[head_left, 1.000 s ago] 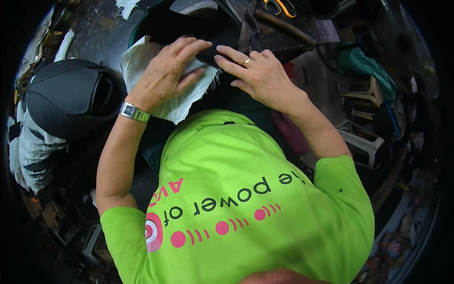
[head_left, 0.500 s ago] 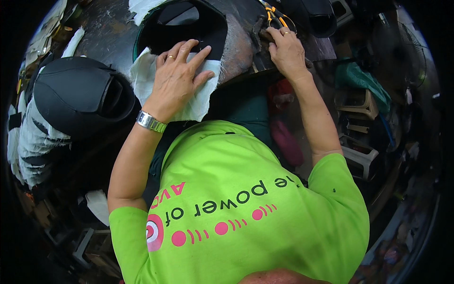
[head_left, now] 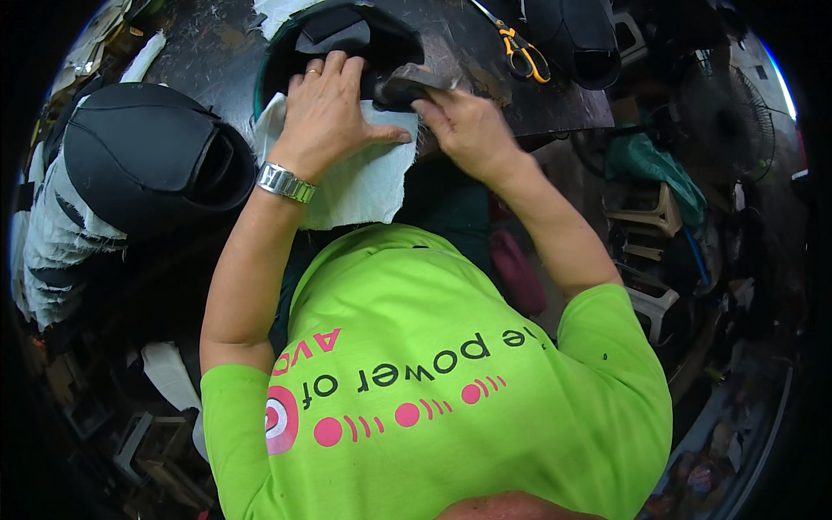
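Observation:
My left hand (head_left: 328, 117) lies flat over a white frayed-edge cloth (head_left: 364, 184), its fingers stretched out and its thumb pointing right. Under the cloth and fingertips is a black curved hollow piece (head_left: 397, 36) with a green outer edge, on the near side of the dark table. Closed around a flat dark grey piece (head_left: 412, 83), my right hand (head_left: 478, 134) is at the cloth's upper right corner. This hand is slightly blurred, and the exact kind of piece in it cannot be made out. Scissors (head_left: 510, 42) with orange and black handles lie to its upper right.
A stack of black moulded pieces with white cloth layers (head_left: 130, 165) stands at the left. Another black piece (head_left: 579, 39) rests at the table's right end. Beyond the edge are plastic stools (head_left: 654, 208), a green bag (head_left: 650, 169) and a fan (head_left: 728, 113).
My right hand has moved left from beside the scissors to the cloth, with the dark grey piece now in it. The left hand stays on the cloth, its fingers closer together.

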Demonstrator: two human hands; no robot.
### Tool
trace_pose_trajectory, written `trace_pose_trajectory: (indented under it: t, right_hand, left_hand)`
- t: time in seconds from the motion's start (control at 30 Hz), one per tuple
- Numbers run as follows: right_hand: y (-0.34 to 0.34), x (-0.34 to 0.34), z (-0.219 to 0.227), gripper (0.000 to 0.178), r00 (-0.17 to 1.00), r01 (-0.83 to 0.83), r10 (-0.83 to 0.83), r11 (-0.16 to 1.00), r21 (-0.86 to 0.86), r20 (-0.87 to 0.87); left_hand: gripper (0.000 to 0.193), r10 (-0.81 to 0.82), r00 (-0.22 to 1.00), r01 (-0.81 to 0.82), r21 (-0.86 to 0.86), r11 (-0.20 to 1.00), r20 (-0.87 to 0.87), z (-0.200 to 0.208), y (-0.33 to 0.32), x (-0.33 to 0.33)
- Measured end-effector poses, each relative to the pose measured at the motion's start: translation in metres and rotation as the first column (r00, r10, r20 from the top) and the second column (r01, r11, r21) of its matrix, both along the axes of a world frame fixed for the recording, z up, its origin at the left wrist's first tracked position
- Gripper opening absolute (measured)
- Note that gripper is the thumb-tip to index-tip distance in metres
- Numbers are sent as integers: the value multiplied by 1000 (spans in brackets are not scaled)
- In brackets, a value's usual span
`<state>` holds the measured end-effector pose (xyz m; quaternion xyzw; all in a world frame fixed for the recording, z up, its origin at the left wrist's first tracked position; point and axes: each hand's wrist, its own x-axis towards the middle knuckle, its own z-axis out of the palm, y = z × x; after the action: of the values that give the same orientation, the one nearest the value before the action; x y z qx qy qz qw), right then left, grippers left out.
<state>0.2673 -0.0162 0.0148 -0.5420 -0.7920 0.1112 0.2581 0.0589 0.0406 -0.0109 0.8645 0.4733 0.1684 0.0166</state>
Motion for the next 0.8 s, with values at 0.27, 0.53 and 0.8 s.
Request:
trace_pose_trajectory:
  t: [0.27, 0.53, 0.8]
  right_hand:
    - [-4, -14, 14, 25, 998, 5, -3, 999, -36, 56]
    - [-13, -4, 2, 32, 984, 39, -3, 979, 198, -180]
    - [7, 11, 7, 28, 995, 100, -98, 994, 42, -33]
  left_hand:
    - [105, -14, 999, 12, 68, 998, 42, -5, 2, -5]
    - [109, -32, 998, 25, 127, 992, 51, -9, 0, -5]
    - [97, -25, 991, 27, -11, 1000, 133, 18, -18, -4]
